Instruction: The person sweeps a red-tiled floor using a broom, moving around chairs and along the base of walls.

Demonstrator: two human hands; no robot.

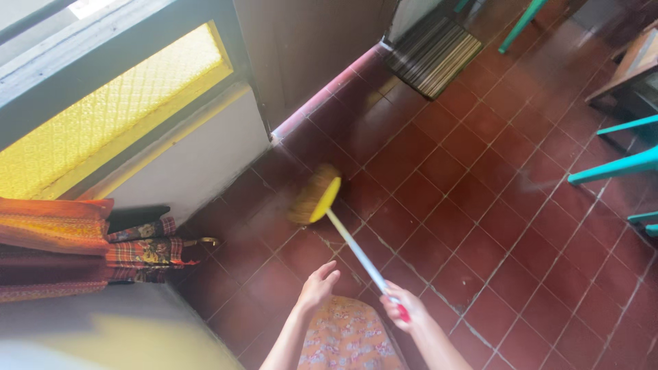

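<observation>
My right hand [404,307] grips the red end of a broom's white handle [353,248]. The broom's yellow head with tan bristles [314,194] rests on the dark red tiled floor [466,192] near the base of the wall. My left hand [319,284] hovers open just left of the handle, fingers spread, holding nothing. A floral patterned garment shows between my arms at the bottom.
A wall with a yellow patterned window [110,116] stands at left. Folded orange and plaid cloths [82,247] lie at lower left. A striped doormat [432,51] sits at the top. Teal furniture legs [617,164] and a wooden table [634,68] stand at right.
</observation>
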